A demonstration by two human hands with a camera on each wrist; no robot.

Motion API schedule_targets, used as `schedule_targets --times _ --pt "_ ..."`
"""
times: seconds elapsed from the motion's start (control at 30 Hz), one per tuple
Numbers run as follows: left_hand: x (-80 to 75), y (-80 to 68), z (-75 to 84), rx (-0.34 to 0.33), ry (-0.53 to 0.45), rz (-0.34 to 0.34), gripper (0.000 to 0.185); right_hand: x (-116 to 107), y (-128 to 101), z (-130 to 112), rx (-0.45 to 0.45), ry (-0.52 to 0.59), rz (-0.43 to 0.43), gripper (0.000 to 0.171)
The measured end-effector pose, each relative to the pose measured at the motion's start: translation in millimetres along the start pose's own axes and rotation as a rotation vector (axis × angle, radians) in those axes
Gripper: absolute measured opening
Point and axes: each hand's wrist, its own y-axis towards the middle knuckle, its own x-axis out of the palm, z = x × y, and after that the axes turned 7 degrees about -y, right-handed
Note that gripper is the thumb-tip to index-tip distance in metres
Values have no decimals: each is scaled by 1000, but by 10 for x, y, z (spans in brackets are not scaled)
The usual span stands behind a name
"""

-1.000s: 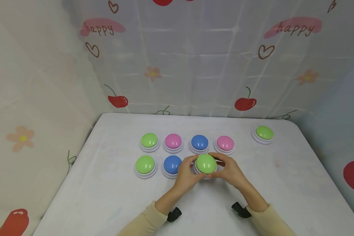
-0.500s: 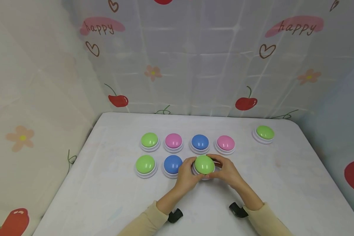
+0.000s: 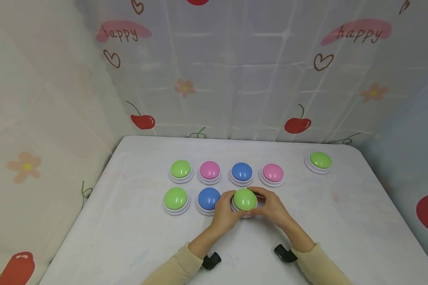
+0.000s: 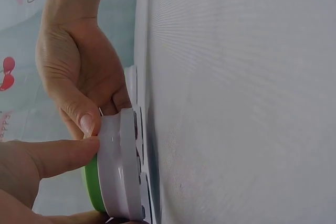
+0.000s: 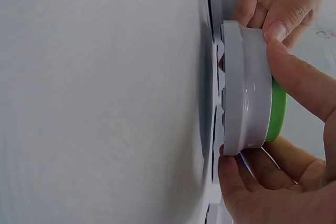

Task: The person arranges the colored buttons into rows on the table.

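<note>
- Right now both hands meet at table centre: left hand and right hand pinch the white base of a green dome button from opposite sides, fingers curled round its rim.
- Forearms come in from the near edge in cream sleeves, angled inward w/ wrists low; a black wrist mount sits under each.
- Held button sits in the front row, just right of the blue button, in front of the back-row blue button.
- Table has a white cloth. Front row, left to right: green button, blue, then the held green. Back row: green, pink, blue, pink. One more green button sits well apart at the far right.
- Backdrop is a pale curtain printed w/ cherries, flowers, hearts and "happy".
- Left wrist view: thumb tip on the white base, the other hand's thumb just beside it; small feet of the base look just off the cloth, can't be sure.
- Right wrist view: base edge-on, green dome a thin sliver behind it, fingers above and below; gap to the cloth is plainer here than from the head cam.
</note>
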Motion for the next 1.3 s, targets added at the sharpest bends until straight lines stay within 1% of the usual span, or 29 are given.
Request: schedule_targets --times 0.33,0.53,0.63,0.8,1.03,1.13,1.23,1.3 --pt "12 15 -65 -8 29 -13 61 39 8 26 19 -42 -8 76" --pt "15 16 -69 -22 35 -28 62 44 4 30 32 -51 -7 76" --pt "15 18 -73 -16 41 -31 62 47 1 28 38 -51 -6 76" --pt "12 13 -67 -10 49 -30 63 57 3 30 32 -40 -1 76" --pt "7 1 -53 -32 58 -34 65 74 3 30 14 -46 -3 76" --pt "7 4 -51 -35 59 -36 69 76 -7 17 11 -47 -5 77" --pt "2 4 -47 -19 62 -41 73 75 -21 10 -4 -63 -11 79" --pt "-6 -1 -37 15 69 -40 75 62 -39 7 -10 -80 -15 81"
